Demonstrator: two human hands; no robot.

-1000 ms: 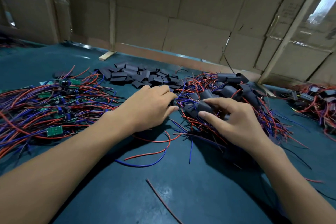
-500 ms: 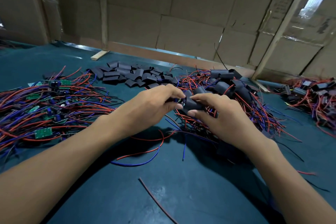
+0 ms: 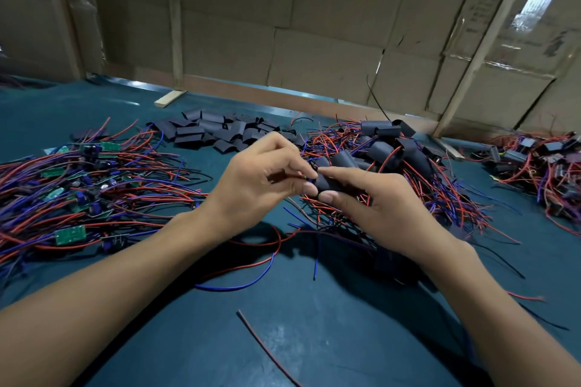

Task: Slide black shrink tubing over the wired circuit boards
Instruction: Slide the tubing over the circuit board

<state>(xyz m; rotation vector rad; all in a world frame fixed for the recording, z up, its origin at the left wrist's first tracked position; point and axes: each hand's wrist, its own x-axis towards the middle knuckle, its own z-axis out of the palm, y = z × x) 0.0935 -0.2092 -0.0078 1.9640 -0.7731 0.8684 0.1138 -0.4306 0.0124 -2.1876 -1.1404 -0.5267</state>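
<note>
Both hands meet at the centre of the frame, raised just above the teal table (image 3: 314,339). The right hand (image 3: 386,214) grips a piece of black shrink tubing (image 3: 327,184) between thumb below and forefinger on top, fingers curled round it. The left hand (image 3: 261,179) pinches something small and dark at the tubing's left mouth, fingertips touching the right hand's; whether that is a board or just its wires, I cannot tell, it is hidden by the fingers. Red and blue wires (image 3: 251,273) trail down from the hands and loop across the table below them.

At the left of the frame lies a spread of wired circuit boards (image 3: 70,234), green boards among red and blue leads. At upper centre sits a pile of flat cut tubing pieces (image 3: 217,132). Right of centre, just behind the hands, is a heap of sleeved boards (image 3: 393,148), and another heap of wired pieces (image 3: 540,163) lies at the far right edge. A single loose wire (image 3: 267,352) lies at lower centre. Cardboard panels (image 3: 314,25) fill the top.
</note>
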